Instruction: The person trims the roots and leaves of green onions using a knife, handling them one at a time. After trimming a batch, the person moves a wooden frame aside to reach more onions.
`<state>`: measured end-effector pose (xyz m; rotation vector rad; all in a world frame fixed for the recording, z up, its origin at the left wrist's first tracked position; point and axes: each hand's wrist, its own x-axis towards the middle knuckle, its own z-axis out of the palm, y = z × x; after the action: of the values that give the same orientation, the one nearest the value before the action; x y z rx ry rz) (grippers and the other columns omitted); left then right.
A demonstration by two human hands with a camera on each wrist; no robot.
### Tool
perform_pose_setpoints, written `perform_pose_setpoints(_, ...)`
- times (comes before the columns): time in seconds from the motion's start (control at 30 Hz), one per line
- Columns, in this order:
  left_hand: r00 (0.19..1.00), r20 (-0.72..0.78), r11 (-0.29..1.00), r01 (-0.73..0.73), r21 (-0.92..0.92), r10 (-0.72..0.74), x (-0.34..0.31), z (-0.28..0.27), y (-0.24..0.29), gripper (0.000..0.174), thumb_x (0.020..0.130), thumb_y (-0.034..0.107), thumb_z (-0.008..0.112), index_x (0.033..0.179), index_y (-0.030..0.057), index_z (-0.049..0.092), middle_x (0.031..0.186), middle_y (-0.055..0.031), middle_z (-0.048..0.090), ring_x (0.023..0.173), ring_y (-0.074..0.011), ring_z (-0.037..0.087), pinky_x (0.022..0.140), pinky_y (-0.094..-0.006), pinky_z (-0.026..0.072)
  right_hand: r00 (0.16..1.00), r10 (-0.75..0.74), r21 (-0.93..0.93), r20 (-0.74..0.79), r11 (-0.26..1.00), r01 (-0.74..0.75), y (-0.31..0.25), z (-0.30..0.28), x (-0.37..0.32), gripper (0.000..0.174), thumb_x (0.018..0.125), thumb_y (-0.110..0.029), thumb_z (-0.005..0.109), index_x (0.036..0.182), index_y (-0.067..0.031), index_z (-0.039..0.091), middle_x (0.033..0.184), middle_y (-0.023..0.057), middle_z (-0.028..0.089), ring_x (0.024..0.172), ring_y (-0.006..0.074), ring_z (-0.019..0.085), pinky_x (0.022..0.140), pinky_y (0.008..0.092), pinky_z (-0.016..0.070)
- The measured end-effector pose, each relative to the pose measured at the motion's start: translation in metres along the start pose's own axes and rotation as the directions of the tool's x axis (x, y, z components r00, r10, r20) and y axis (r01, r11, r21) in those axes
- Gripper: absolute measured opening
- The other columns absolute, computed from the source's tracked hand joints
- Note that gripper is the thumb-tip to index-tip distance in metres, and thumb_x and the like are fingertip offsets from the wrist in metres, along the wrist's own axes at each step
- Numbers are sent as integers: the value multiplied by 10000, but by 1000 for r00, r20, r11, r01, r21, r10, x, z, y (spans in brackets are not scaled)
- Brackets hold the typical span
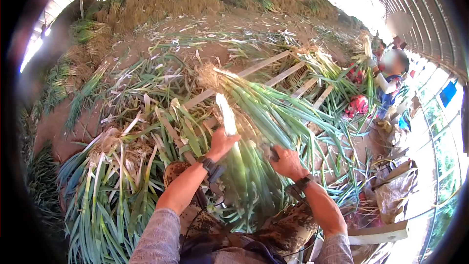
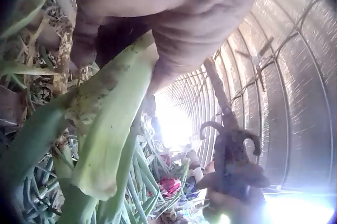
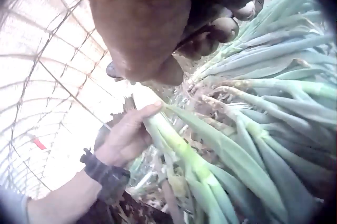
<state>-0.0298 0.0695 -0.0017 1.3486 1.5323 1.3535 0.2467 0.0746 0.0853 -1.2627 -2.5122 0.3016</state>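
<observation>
My left hand [image 1: 223, 144] grips a thick green onion [image 1: 227, 115] around its white shank. The white end points up and away, and the leaves trail down over my lap. To the right, clear of that shank, my right hand [image 1: 289, 163] has its fingers curled on a small dark object [image 1: 275, 154]; I cannot tell its kind. In the right wrist view the left thumb lies along the onion's shank [image 3: 176, 142]. Split pale green leaf bases [image 2: 118, 129] hang below the left palm in the left wrist view. A rooted bunch of green onions [image 1: 264, 100] lies just beyond the hands.
Another heap of green onions [image 1: 105, 190] lies to my left, roots inward. Wooden slats [image 1: 266, 64] cross beneath the bunch ahead. A large pile [image 1: 161, 5] stands at the back. A person [image 1: 391, 80] is at the right, near a wooden board [image 1: 378, 233] and sacking [image 1: 396, 190].
</observation>
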Motion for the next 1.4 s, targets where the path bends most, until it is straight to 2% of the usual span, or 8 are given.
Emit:
perform_pose_setpoints(0.33,1000,-3,987,-6,160,6,-8,17,5,417,926,439,642,876,26,677,703,-55,654,637,-160,583,627,-355,466,998,59,97,37,993,-63,8,15,9,329,828,-331,672,1031,-75,630,872,187,692,834,400,658,739,503,510)
perform_pose_setpoints(0.43,981,40,981,192,-7,-191,-4,16,12,545,1006,510,508,813,15,628,693,15,508,652,-103,430,618,-323,415,978,175,110,114,976,-187,11,10,8,359,835,-369,654,1038,-74,623,874,178,694,843,399,657,744,496,512)
perform_pose_setpoints(0.57,929,122,865,369,-339,-349,8,34,-29,488,1029,478,477,1014,25,658,896,-8,604,889,-80,538,782,-291,458,969,149,132,196,975,-176,24,5,0,362,822,-394,646,980,-69,643,856,187,684,844,410,649,741,499,506)
perform_pose_setpoints(0.7,917,175,833,399,-384,-359,8,49,-45,476,1000,449,524,987,-4,671,772,-25,626,723,-113,579,662,-316,471,954,118,138,274,977,-161,57,14,-18,371,793,-415,653,901,-59,659,829,201,672,830,418,640,741,516,492)
perform_pose_setpoints(0.8,945,-16,862,305,405,-327,16,47,-35,437,874,414,648,957,-15,658,870,-177,696,781,-316,675,725,-433,521,923,151,56,354,982,-182,72,17,-27,404,794,-451,657,893,-58,655,803,201,670,798,423,637,714,520,489)
perform_pose_setpoints(0.93,988,-118,798,149,584,-98,16,55,-37,363,802,319,676,974,1,643,931,-246,674,885,-422,647,763,-505,508,876,178,6,448,979,-203,75,11,-28,428,787,-486,663,891,-71,675,886,198,696,862,400,664,746,504,509)
perform_pose_setpoints(1.13,980,-196,933,87,349,-18,22,69,-71,445,804,235,617,1229,107,653,965,-223,690,862,-381,665,774,-457,529,858,177,28,482,976,-217,74,9,-28,435,780,-469,702,875,-48,652,850,219,682,842,434,645,760,531,496)
perform_pose_setpoints(1.4,965,-66,942,231,-243,-254,38,65,-52,386,877,351,690,1042,3,706,890,-84,698,800,-168,628,738,-339,504,937,96,104,335,985,-138,79,16,-25,370,781,-387,724,881,-40,644,769,217,634,785,428,630,696,493,485)
